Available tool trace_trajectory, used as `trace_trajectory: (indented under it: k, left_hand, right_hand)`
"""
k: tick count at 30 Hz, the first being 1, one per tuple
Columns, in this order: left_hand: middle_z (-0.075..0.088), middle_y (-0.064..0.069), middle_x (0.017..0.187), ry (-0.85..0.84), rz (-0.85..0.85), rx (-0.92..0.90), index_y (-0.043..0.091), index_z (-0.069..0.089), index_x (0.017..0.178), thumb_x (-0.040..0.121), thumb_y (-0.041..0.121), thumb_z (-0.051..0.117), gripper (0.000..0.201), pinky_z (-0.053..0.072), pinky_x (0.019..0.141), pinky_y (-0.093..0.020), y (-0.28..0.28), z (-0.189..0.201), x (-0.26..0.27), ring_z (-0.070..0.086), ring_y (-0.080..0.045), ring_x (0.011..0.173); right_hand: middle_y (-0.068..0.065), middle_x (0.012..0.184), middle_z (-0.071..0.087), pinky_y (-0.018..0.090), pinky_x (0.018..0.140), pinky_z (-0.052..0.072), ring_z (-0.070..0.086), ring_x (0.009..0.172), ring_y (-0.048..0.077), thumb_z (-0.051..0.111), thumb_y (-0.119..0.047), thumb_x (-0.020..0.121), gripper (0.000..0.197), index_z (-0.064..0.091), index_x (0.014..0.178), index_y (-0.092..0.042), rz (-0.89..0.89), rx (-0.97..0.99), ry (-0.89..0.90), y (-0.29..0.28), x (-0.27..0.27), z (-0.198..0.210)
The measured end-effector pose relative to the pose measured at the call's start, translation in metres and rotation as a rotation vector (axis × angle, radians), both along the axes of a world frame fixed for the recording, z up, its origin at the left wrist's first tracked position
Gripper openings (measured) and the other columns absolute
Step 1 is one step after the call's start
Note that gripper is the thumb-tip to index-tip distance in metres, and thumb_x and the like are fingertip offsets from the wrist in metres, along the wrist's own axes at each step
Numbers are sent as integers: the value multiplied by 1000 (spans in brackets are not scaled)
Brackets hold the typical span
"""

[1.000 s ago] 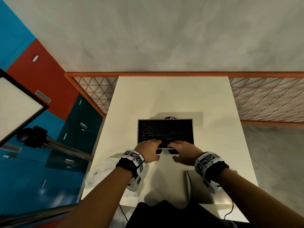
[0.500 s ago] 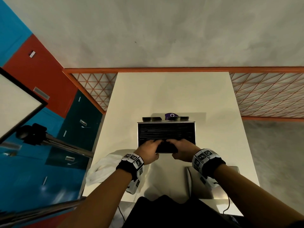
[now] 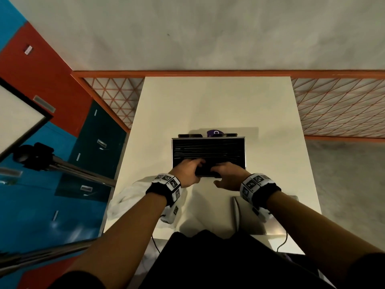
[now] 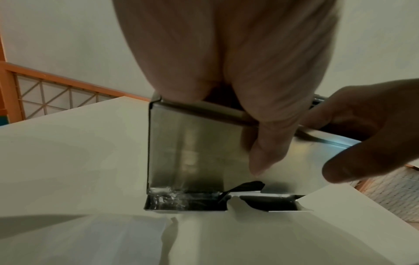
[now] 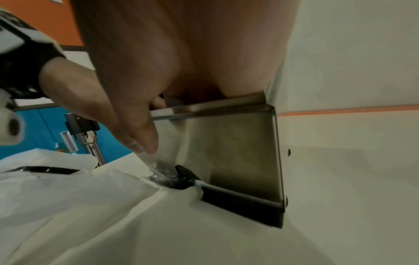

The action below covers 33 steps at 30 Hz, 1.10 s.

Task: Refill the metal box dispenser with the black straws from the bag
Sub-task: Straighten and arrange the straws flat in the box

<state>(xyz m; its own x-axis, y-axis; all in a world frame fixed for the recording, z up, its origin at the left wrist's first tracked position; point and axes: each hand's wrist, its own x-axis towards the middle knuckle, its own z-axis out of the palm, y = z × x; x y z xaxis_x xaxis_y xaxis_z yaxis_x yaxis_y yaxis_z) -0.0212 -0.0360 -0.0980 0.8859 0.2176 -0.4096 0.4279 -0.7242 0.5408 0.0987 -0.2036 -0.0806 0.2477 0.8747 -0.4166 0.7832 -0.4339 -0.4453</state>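
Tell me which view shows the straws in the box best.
The head view: it looks down into the open metal box at the black straws lying across it. Both wrist views show mainly the box's front wall and bottom slot, not its inside.

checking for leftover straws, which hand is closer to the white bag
The left hand: the white bag lies just beneath its wrist at the table's left edge; the right hand is on the far side.
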Motion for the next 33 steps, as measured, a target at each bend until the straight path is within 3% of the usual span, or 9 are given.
trace_trajectory:
  k: [7, 14, 16, 19, 20, 22, 24, 30, 33]
  left_hand:
    - [69, 1, 123, -37, -1, 32, 22, 57, 137, 77, 19, 80, 64, 51, 101, -33, 5, 0, 8, 63, -20, 114]
    - [70, 2, 121, -74, -16, 35, 23, 58, 134, 76, 22, 81, 63, 52, 99, -36, 7, 0, 9, 65, -21, 113]
    - [70, 1, 122, -84, -22, 47, 21, 58, 135, 76, 21, 81, 63, 52, 100, -36, 8, -1, 10, 64, -21, 114]
    - [70, -1, 123, -84, -36, 64, 18, 59, 134, 77, 21, 81, 61, 51, 99, -35, 7, 1, 10, 64, -22, 114]
    - [70, -2, 123, -88, -41, 72, 18, 60, 134, 78, 20, 81, 60, 52, 98, -34, 7, 1, 11, 64, -23, 114]
    - [70, -2, 123, -95, -52, 80, 18, 60, 133, 77, 19, 79, 59, 52, 97, -34, 7, 3, 11, 64, -23, 114]
    - [70, -1, 124, -89, -61, 84, 18, 60, 134, 78, 18, 78, 59, 52, 98, -35, 7, 4, 10, 64, -22, 114]
    - [73, 3, 119, -74, -70, 60, 24, 63, 130, 79, 16, 73, 52, 54, 96, -36, 5, 4, 7, 67, -20, 110]
    - [72, 1, 120, -97, -72, 68, 22, 62, 131, 80, 17, 74, 53, 54, 97, -35, 5, 4, 7, 67, -20, 111]
  right_hand:
    - [-2, 121, 62, 38, 92, 50, 56, 115, 23, 63, -33, 83, 37, 62, 118, -22, 48, -70, -162, 1, 2, -1]
    - [-2, 135, 51, 45, 108, 37, 41, 131, 25, 60, -37, 83, 52, 53, 134, -29, -58, -32, -161, 1, 3, 1]
    - [2, 136, 51, 45, 109, 37, 42, 131, 27, 61, -51, 82, 60, 51, 136, -26, -78, -68, -137, 4, 3, 4]
    - [9, 135, 55, 47, 108, 39, 48, 126, 32, 39, -77, 78, 79, 52, 136, -24, -173, -84, -55, 9, 3, 12]
    - [13, 132, 57, 47, 105, 41, 51, 122, 34, 34, -72, 84, 74, 52, 135, -22, -189, -103, -29, 11, 3, 13]
    - [20, 121, 62, 45, 96, 48, 59, 109, 39, 36, -44, 100, 46, 53, 127, -11, -280, -133, 32, 14, 3, 17]
    - [20, 113, 64, 39, 88, 49, 61, 103, 37, 36, -29, 102, 33, 58, 111, -7, -331, -199, 33, 20, 5, 22]
    - [8, 102, 64, 29, 80, 40, 56, 91, 24, 45, -31, 98, 31, 67, 110, -12, -285, -354, 56, 36, 8, 20]
    - [10, 108, 67, 31, 86, 42, 60, 100, 26, 48, -31, 96, 31, 68, 111, -12, -296, -390, 72, 39, 9, 23]
